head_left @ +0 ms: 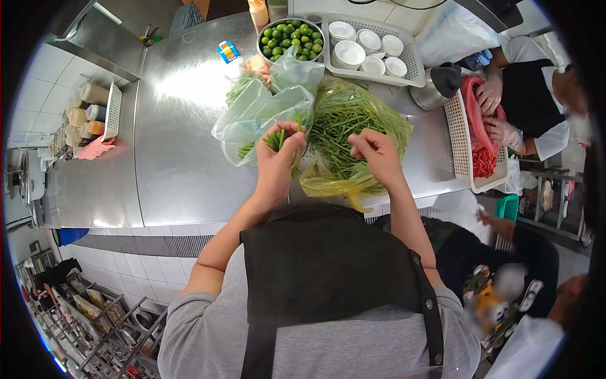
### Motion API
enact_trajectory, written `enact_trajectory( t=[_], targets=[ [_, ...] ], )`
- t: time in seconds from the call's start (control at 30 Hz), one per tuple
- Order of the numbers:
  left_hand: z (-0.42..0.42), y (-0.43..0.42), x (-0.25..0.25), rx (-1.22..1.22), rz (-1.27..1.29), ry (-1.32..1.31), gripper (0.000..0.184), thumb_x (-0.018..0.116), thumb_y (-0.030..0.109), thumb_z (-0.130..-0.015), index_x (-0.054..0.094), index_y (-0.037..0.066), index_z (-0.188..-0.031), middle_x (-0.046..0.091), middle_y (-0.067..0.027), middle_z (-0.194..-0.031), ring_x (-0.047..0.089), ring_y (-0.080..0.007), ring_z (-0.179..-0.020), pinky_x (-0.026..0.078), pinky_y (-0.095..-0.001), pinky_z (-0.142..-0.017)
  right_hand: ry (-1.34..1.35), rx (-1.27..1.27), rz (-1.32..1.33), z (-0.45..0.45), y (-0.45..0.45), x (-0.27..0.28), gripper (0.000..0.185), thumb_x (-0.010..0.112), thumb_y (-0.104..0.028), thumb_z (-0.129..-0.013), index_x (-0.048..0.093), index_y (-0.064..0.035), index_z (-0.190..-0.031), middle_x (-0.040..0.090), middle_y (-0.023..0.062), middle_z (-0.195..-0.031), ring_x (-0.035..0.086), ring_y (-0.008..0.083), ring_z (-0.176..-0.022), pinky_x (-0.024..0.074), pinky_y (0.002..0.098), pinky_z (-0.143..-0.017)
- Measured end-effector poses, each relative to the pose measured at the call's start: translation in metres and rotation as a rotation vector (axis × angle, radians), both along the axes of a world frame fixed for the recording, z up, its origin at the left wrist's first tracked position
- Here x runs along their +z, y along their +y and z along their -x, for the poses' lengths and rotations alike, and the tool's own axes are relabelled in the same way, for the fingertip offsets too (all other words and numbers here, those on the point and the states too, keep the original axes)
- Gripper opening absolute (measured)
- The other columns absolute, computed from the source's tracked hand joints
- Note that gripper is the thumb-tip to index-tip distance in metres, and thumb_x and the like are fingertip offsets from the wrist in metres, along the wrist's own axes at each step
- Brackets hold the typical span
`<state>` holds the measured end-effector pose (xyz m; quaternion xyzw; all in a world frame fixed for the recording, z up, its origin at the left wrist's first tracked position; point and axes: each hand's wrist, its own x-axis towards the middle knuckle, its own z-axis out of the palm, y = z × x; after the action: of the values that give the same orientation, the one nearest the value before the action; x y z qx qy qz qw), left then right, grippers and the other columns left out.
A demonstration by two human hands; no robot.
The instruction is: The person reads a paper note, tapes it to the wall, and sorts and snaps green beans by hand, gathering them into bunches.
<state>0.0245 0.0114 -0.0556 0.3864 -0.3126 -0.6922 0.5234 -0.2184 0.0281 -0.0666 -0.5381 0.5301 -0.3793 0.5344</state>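
My left hand (276,165) is closed around a small bunch of green bean pieces (274,139), just over the near edge of a clear plastic bag (237,117). More cut green pieces show through that bag's side. My right hand (379,156) is pinched above a heap of long thin green beans (341,129). Whatever its fingertips hold, if anything, is too small to tell. The beans lie in an opened yellowish plastic bag (396,123) on the steel counter (183,145).
Behind the bags stand a metal bowl of green limes (290,39) and a grey tray (413,74) of white dishes. A steel jug (435,88) is at the right. Beyond it, a co-worker's gloved hands (499,123) work at a basket (464,151) of red chillies (484,163).
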Motion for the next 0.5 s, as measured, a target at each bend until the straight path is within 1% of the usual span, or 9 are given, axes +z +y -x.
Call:
enact_trajectory(
  t=[0.03,0.1,0.13,0.2,0.33,0.4,0.43,0.47,0.5],
  targets=[
    [-0.001,-0.001,0.0,-0.001,0.0,0.003,0.01,0.059,0.002,-0.093,0.059,0.003,-0.103,0.058,-0.0021,-0.082,0.037,-0.0037,-0.053,0.028,-0.0211,-0.048,0.384,0.046,-0.044,0.005,-0.001,-0.008,0.011,0.067,-0.008,-0.091,0.065,0.0017,-0.086,0.063,0.0085,-0.086,0.061,0.0181,-0.078,0.0474,0.0298,-0.073],
    [-0.003,-0.003,0.001,-0.169,-0.156,0.353,0.013,0.051,0.0,-0.09,0.049,0.008,-0.099,0.047,-0.0009,-0.079,0.037,-0.0068,-0.057,0.03,-0.0217,-0.049,0.498,0.062,0.0,0.001,0.003,-0.018,0.01,0.067,-0.008,-0.088,0.065,0.0016,-0.087,0.063,0.0114,-0.086,0.062,0.0232,-0.081,0.0489,0.0336,-0.074],
    [-0.004,-0.003,-0.001,-0.168,-0.155,0.355,0.013,0.051,0.0,-0.09,0.049,0.008,-0.099,0.047,-0.0009,-0.079,0.037,-0.0068,-0.057,0.03,-0.0217,-0.049,0.607,0.076,0.044,0.0,0.006,-0.023,0.01,0.067,-0.008,-0.086,0.066,0.0014,-0.088,0.063,0.0144,-0.086,0.064,0.0284,-0.084,0.0503,0.0373,-0.075],
    [-0.004,-0.001,-0.01,-0.331,-0.308,0.595,0.014,0.048,-0.001,-0.088,0.044,0.009,-0.097,0.042,-0.0011,-0.079,0.038,-0.0088,-0.063,0.033,-0.0214,-0.052,0.662,0.125,0.022,-0.001,0.014,-0.038,0.009,0.067,-0.008,-0.083,0.067,0.0005,-0.088,0.063,0.0152,-0.087,0.064,0.0315,-0.087,0.0507,0.0409,-0.077],
    [0.008,0.006,-0.02,-0.393,-0.413,0.645,0.014,0.047,0.001,-0.091,0.048,0.007,-0.103,0.048,-0.0029,-0.082,0.042,-0.0089,-0.067,0.035,-0.0209,-0.054,0.869,0.18,0.004,-0.01,0.024,-0.041,0.012,0.066,-0.003,-0.077,0.069,-0.0022,-0.088,0.062,0.0152,-0.088,0.066,0.0336,-0.093,0.0513,0.046,-0.082],
    [0.016,0.008,-0.012,-0.34,-0.568,0.414,0.026,0.047,-0.001,-0.091,0.051,0.004,-0.116,0.054,-0.0057,-0.088,0.046,-0.0091,-0.07,0.036,-0.0211,-0.054,0.883,0.193,-0.003,-0.015,0.025,-0.041,0.013,0.067,-0.003,-0.077,0.07,-0.003,-0.089,0.061,0.0151,-0.089,0.065,0.0341,-0.093,0.0514,0.0451,-0.081],
    [0.018,0.008,-0.013,-0.338,-0.567,0.413,0.026,0.047,-0.001,-0.091,0.051,0.004,-0.116,0.054,-0.0057,-0.088,0.046,-0.0091,-0.07,0.036,-0.0211,-0.054,0.898,0.207,-0.007,-0.016,0.025,-0.041,0.014,0.068,-0.003,-0.076,0.07,-0.0038,-0.09,0.061,0.015,-0.089,0.065,0.0346,-0.092,0.0516,0.0442,-0.081],
    [0.019,0.007,-0.014,-0.34,-0.598,0.388,0.031,0.048,-0.001,-0.092,0.052,0.003,-0.122,0.056,-0.0059,-0.091,0.047,-0.0085,-0.069,0.036,-0.0208,-0.053,0.897,0.209,-0.005,-0.015,0.024,-0.042,0.014,0.068,-0.003,-0.076,0.07,-0.0038,-0.09,0.061,0.015,-0.089,0.065,0.0346,-0.092,0.0516,0.0442,-0.081],
    [0.019,0.005,-0.016,-0.342,-0.629,0.362,0.036,0.048,-0.001,-0.093,0.052,0.002,-0.128,0.058,-0.0061,-0.094,0.048,-0.008,-0.069,0.036,-0.0206,-0.052,0.743,0.136,0.037,-0.013,0.022,-0.044,0.012,0.07,-0.004,-0.078,0.07,-0.0037,-0.089,0.062,0.0123,-0.086,0.066,0.03,-0.087,0.0523,0.0414,-0.077]
  ],
)
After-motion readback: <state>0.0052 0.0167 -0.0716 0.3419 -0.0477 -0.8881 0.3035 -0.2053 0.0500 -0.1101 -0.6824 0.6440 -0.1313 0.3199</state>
